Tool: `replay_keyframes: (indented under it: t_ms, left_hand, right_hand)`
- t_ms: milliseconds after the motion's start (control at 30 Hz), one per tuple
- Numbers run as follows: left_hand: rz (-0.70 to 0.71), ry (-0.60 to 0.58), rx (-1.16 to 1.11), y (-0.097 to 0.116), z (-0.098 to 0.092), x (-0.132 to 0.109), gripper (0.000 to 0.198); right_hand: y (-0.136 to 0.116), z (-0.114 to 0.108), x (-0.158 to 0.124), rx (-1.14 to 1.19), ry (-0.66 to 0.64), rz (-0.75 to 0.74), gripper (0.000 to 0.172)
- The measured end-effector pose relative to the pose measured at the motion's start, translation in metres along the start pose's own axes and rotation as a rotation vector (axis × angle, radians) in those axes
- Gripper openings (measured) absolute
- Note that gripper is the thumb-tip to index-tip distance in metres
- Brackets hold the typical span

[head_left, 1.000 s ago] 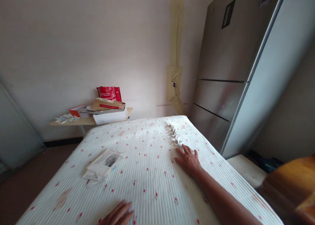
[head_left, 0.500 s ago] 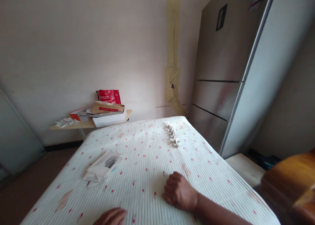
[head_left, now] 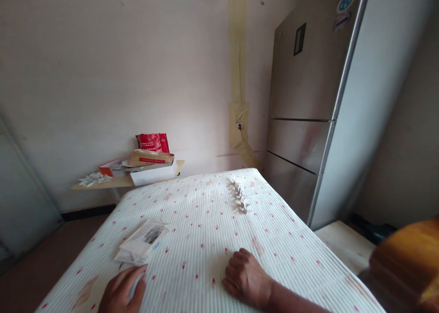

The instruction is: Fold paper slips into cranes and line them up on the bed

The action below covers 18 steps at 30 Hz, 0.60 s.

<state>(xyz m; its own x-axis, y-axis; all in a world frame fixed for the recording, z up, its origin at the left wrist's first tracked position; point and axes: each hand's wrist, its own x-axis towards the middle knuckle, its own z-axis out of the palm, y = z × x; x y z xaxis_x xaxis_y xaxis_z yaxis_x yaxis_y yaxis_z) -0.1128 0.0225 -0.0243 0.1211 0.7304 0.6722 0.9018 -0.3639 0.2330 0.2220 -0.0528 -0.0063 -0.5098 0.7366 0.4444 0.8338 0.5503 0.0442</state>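
My right hand (head_left: pixel 245 276) rests as a loose fist on the white, red-dotted mattress (head_left: pixel 206 221), with nothing visible in it. Far ahead of it stands a row of small folded white paper pieces (head_left: pixel 238 196). My left hand (head_left: pixel 121 290) is at the bottom left, fingers curled over the near edge of a stack of printed paper sheets (head_left: pixel 142 242), touching it. Whether it grips a sheet is unclear.
A small wooden side table (head_left: pixel 113 181) against the wall carries a red bag (head_left: pixel 152 142), boxes (head_left: pixel 152 164) and paper scraps (head_left: pixel 92 179). A tall steel fridge (head_left: pixel 308 103) stands at the right. A wooden surface (head_left: pixel 408 253) is at the bottom right corner.
My right hand pulled back from the paper row and closed into a fist. My left hand moved forward and left to the paper stack.
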Motion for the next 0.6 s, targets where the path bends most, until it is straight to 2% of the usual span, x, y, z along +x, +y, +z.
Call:
replay_keyframes:
  t_ms: [100,200,433,600]
  left_hand:
    - [0.073,0.011,0.127,0.002,0.010,0.016,0.035]
    - [0.112,-0.057,0.205,0.007,0.020,0.026,0.042]
    - [-0.149,-0.159,0.383,0.014,0.031,0.045,0.054]
    - [-0.196,-0.265,0.358,0.015,0.029,0.050,0.048]
  right_hand:
    - [-0.002,-0.002,0.002,-0.003,0.005,0.007,0.022]
    - [-0.003,-0.003,0.004,-0.009,0.011,0.019,0.021]
    - [-0.001,0.008,0.004,-0.003,0.064,0.006,0.020]
    - [-0.004,0.007,0.000,0.063,0.105,0.031,0.019]
